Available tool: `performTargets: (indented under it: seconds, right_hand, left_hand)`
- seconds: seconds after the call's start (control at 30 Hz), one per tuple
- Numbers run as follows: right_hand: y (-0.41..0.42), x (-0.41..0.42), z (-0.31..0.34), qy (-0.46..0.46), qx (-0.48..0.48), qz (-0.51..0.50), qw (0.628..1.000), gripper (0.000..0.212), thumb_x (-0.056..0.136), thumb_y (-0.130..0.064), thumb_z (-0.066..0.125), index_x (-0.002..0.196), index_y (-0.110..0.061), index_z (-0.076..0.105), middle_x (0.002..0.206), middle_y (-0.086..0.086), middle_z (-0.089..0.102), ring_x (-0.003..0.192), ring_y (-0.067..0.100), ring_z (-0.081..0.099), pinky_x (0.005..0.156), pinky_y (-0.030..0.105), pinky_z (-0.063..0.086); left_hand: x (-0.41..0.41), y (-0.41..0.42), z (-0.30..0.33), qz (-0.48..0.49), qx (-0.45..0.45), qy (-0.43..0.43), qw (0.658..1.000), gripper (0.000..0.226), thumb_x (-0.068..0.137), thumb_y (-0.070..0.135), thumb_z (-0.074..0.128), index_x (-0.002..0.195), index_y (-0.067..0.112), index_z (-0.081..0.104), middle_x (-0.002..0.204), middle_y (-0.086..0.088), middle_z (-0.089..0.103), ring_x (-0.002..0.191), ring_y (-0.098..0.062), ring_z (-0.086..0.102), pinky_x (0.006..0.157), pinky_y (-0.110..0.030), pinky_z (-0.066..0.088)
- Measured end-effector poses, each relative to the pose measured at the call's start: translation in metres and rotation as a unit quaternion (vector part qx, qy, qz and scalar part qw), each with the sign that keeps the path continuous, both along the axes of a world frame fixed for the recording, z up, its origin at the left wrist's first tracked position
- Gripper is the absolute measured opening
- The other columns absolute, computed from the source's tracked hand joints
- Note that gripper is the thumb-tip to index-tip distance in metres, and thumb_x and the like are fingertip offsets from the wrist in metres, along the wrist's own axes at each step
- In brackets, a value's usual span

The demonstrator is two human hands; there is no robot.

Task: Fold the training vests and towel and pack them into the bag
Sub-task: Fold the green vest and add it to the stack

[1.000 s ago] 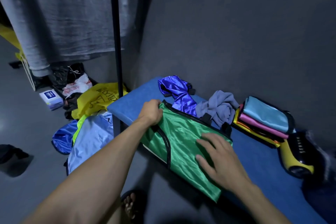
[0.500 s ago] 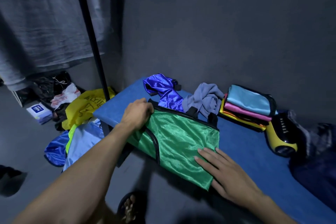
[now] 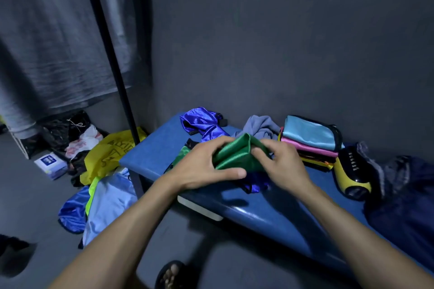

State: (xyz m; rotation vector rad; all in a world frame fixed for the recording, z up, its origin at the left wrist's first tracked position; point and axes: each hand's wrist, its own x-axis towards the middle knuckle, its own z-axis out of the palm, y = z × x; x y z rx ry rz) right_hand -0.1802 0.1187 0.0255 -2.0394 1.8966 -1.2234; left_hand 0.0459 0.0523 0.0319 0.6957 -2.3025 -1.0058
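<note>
A green training vest (image 3: 237, 156), doubled into a small bundle, sits between both hands above the blue bench (image 3: 258, 211). My left hand (image 3: 202, 169) grips its left side, thumb along the lower edge. My right hand (image 3: 281, 165) pinches its right side. A crumpled shiny blue vest (image 3: 203, 122) lies behind on the bench, and part of it shows under my hands. A grey towel (image 3: 258, 126) lies bunched next to it. To the right is a stack of folded vests (image 3: 310, 141), light blue on top, then pink, then yellow.
A yellow and black bag (image 3: 352, 176) rests on the bench at the right, beside dark blue cloth (image 3: 404, 209). On the floor at the left lie a yellow bag (image 3: 105, 155), light blue and blue vests (image 3: 103, 202), a small box (image 3: 50, 164). A black pole (image 3: 112, 63) stands by the bench end.
The green vest lay spread flat on the bench under both hands; now it is folded into a small bundle and lifted between them. My hands have come together.
</note>
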Motion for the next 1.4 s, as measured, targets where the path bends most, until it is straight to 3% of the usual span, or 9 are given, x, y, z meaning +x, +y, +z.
performTargets:
  seconds: [0.1, 0.2, 0.37, 0.53, 0.73, 1.1, 1.23, 1.33, 1.4]
  right_hand:
    - [-0.014, 0.009, 0.031, -0.013, 0.002, 0.019, 1.000, 0.037, 0.095, -0.025, 0.070, 0.062, -0.019, 0.054, 0.056, -0.007, 0.050, 0.056, 0.008, 0.044, 0.055, 0.024, 0.034]
    - [-0.024, 0.009, 0.061, -0.021, 0.005, 0.047, 0.999, 0.035, 0.093, -0.034, 0.071, 0.065, -0.019, 0.057, 0.057, -0.008, 0.048, 0.057, 0.002, 0.041, 0.059, 0.031, 0.037]
    - [0.000, -0.010, 0.096, -0.086, 0.113, 0.123, 0.982, 0.022, 0.083, -0.029, 0.084, 0.101, -0.021, 0.075, 0.095, -0.004, 0.079, 0.090, 0.012, 0.072, 0.085, 0.039, 0.058]
    - [0.043, -0.039, 0.118, -0.113, 0.117, 0.090, 0.983, 0.015, 0.091, -0.019, 0.078, 0.105, -0.014, 0.078, 0.100, 0.000, 0.080, 0.095, 0.018, 0.075, 0.094, 0.048, 0.057]
    - [0.090, -0.065, 0.169, -0.097, 0.071, 0.055, 0.991, 0.041, 0.080, -0.057, 0.081, 0.090, -0.017, 0.078, 0.089, 0.019, 0.075, 0.075, 0.020, 0.064, 0.077, 0.036, 0.049]
    - [0.127, -0.111, 0.214, -0.041, 0.191, 0.060, 0.979, 0.014, 0.090, -0.017, 0.076, 0.098, -0.007, 0.077, 0.086, -0.004, 0.078, 0.074, 0.001, 0.069, 0.066, 0.010, 0.047]
    - [0.106, -0.132, 0.210, 0.013, 0.173, -0.009, 0.985, 0.009, 0.091, -0.024, 0.077, 0.093, -0.015, 0.078, 0.083, -0.012, 0.077, 0.076, 0.000, 0.069, 0.075, 0.023, 0.047]
    - [0.094, -0.142, 0.211, 0.046, 0.129, -0.050, 0.989, 0.010, 0.091, -0.031, 0.078, 0.090, -0.020, 0.078, 0.086, -0.003, 0.077, 0.082, 0.020, 0.073, 0.079, 0.045, 0.055]
    - [0.092, -0.144, 0.212, 0.055, 0.097, -0.047, 0.993, 0.009, 0.091, -0.030, 0.078, 0.090, -0.021, 0.077, 0.079, -0.003, 0.075, 0.069, 0.017, 0.069, 0.066, 0.042, 0.053]
  left_hand:
    - [-0.012, -0.002, 0.012, 0.088, -0.126, -0.001, 0.988, 0.039, 0.083, 0.051, 0.074, 0.113, 0.032, 0.058, 0.094, 0.013, 0.068, 0.088, -0.008, 0.065, 0.079, -0.040, 0.054]
    - [-0.016, -0.010, 0.039, 0.132, -0.183, 0.015, 0.974, 0.014, 0.092, 0.036, 0.059, 0.094, 0.022, 0.061, 0.076, 0.009, 0.064, 0.075, -0.014, 0.061, 0.072, -0.043, 0.052]
    - [-0.015, -0.013, 0.110, 0.099, -0.224, -0.001, 0.970, 0.030, 0.097, 0.035, 0.059, 0.081, 0.009, 0.057, 0.066, -0.006, 0.048, 0.064, -0.020, 0.040, 0.067, -0.040, 0.045]
    - [-0.012, 0.003, 0.153, 0.045, -0.168, 0.040, 0.984, 0.035, 0.099, 0.033, 0.064, 0.080, 0.005, 0.055, 0.065, 0.007, 0.035, 0.059, -0.011, 0.030, 0.056, -0.033, 0.029]
    - [-0.014, 0.029, 0.175, -0.004, -0.019, 0.141, 0.990, 0.028, 0.103, 0.025, 0.062, 0.093, -0.001, 0.067, 0.078, -0.001, 0.060, 0.071, -0.015, 0.054, 0.068, -0.031, 0.042]
    - [-0.066, 0.035, 0.150, -0.014, 0.080, 0.170, 0.982, 0.038, 0.104, 0.031, 0.059, 0.093, -0.005, 0.060, 0.079, -0.012, 0.055, 0.072, -0.023, 0.051, 0.065, -0.036, 0.041]
    - [-0.100, 0.011, 0.138, 0.006, 0.095, 0.172, 0.980, 0.036, 0.105, 0.027, 0.058, 0.098, -0.008, 0.063, 0.085, -0.010, 0.062, 0.074, -0.019, 0.058, 0.071, -0.034, 0.046]
    - [-0.119, 0.000, 0.142, 0.014, 0.100, 0.202, 0.974, 0.022, 0.106, 0.020, 0.055, 0.102, 0.005, 0.070, 0.091, -0.006, 0.072, 0.074, -0.011, 0.067, 0.070, -0.025, 0.054]
    - [-0.123, -0.007, 0.143, 0.001, 0.105, 0.225, 0.969, 0.022, 0.106, 0.017, 0.054, 0.112, 0.004, 0.070, 0.102, -0.009, 0.074, 0.085, -0.013, 0.071, 0.075, -0.025, 0.056]
